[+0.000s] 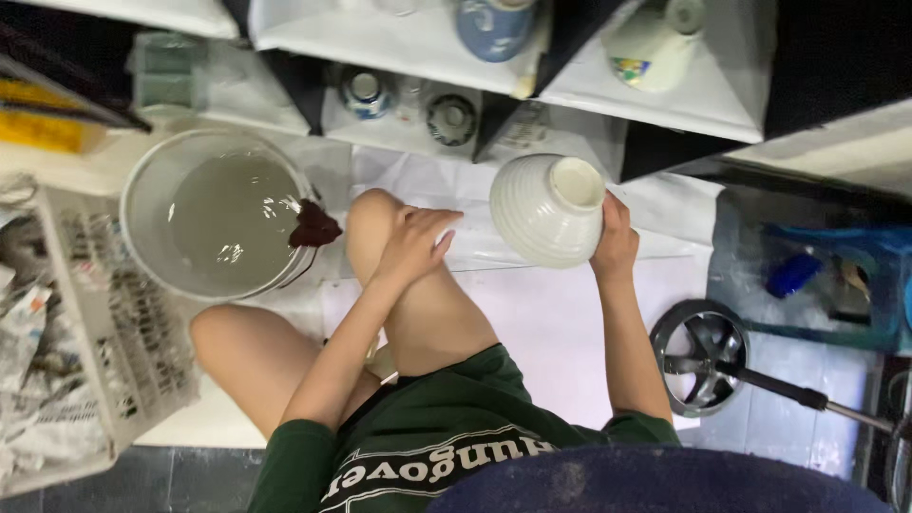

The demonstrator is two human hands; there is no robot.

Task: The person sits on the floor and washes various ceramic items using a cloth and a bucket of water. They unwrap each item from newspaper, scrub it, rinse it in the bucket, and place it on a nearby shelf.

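Bowl (546, 211), white and ribbed, sits upside down in the air above the pale floor sheet (560, 313), its round foot ring facing up and to the right. The right hand (616, 237) grips it from the right side, fingers wrapped around the foot and lower wall, so that hand is closed on the bowl. The left hand (413, 242) rests on the raised knee (372, 217) just left of the bowl, fingers loosely curled around something small and pale; whether it is truly gripping cannot be told. The two hands are apart, with the bowl between them.

To the left stands a round basin (220, 215) of cloudy grey water, with a dark red cloth (313, 228) draped over its near rim. Further left is a white plastic basket (109, 323) with crumpled newspaper (28, 351) beside it. Above, white shelves (399, 47) hold cups and small patterned bowls, among them a blue cup (494, 27). At the right lie a blue tray (817, 285) and a round metal fan guard (701, 359).
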